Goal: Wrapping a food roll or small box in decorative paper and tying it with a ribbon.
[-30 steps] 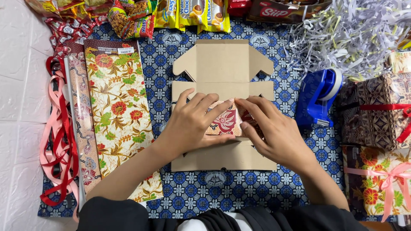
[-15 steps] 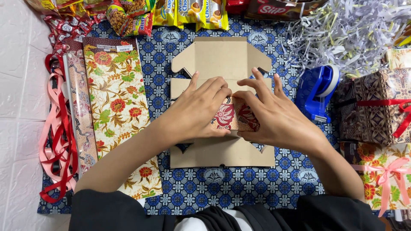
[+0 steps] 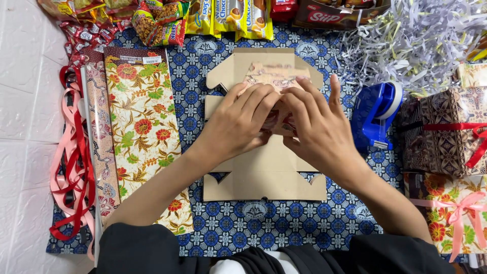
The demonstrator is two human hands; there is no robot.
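From the head camera I see both hands meeting over a flat cardboard box (image 3: 264, 177) lying unfolded on the blue patterned cloth (image 3: 284, 223). The left hand (image 3: 238, 124) and the right hand (image 3: 317, 127) both pinch a folded piece of floral paper (image 3: 274, 76), fingers curled onto it, right at the box's middle. The hands hide most of that paper. Left of the box lies floral wrapping paper (image 3: 144, 127), with red and pink ribbons (image 3: 71, 167) beyond. A blue tape dispenser (image 3: 378, 114) sits just right, wrapped gift boxes (image 3: 446, 137) further right, shredded paper (image 3: 421, 40) and snack packets (image 3: 228, 18) up top.
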